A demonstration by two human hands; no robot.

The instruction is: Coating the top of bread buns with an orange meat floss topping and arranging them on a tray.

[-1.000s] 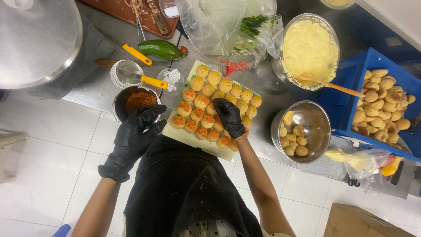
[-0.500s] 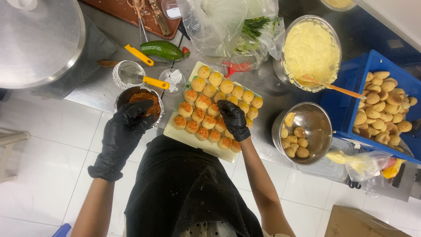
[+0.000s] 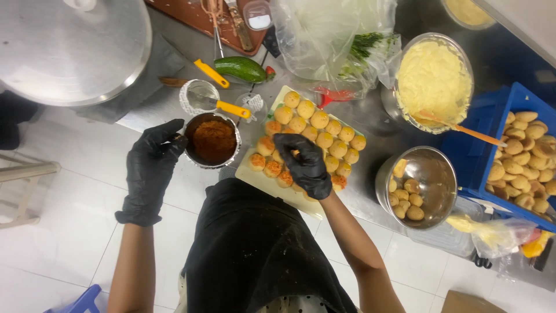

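A: We log the left hand (image 3: 152, 168) at centre left of the frame, gloved fingers curled against the rim of the spice bowl (image 3: 212, 139), steadying it.

B: Right hand (image 3: 306, 165)?

A: Mid-frame over the tray of buns (image 3: 308, 134), fingertips pinched shut on what looks like a dab of orange powder. We judge the dusting step half done: lower rows orange, upper rows plain. Next calls for an even sprinkle over the bare buns.
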